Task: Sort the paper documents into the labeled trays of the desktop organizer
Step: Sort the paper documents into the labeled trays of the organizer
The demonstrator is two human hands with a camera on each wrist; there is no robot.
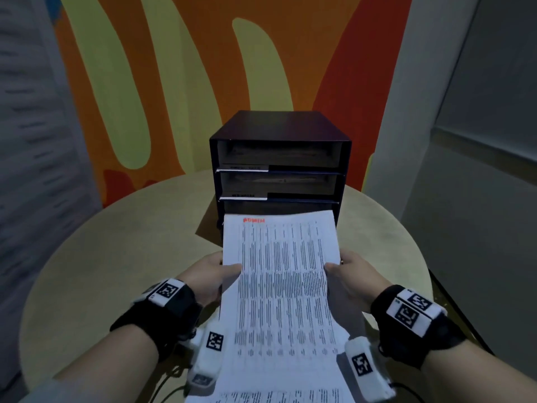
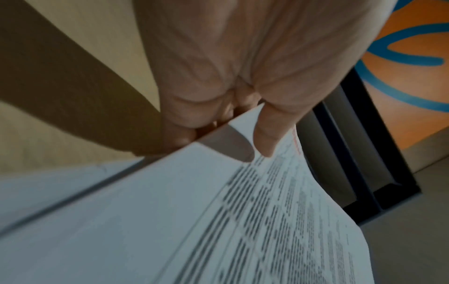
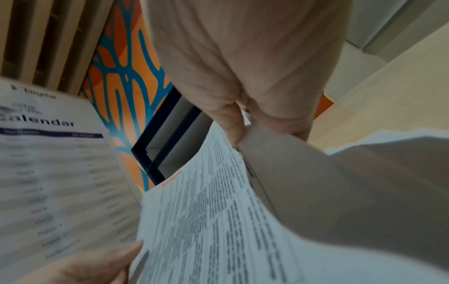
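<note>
While the left hand (image 1: 213,276) and right hand (image 1: 350,276) each pinch 1 long edge, the printed sheet (image 1: 283,274) points lengthwise, far edge at the organizer's (image 1: 280,126) lowest of 3 trays (image 1: 279,205), above the tabletop (image 1: 116,257).

office nook: round table (image 1: 116,245), desktop organizer (image 1: 279,158), bright wall mural (image 1: 174,68).
</note>
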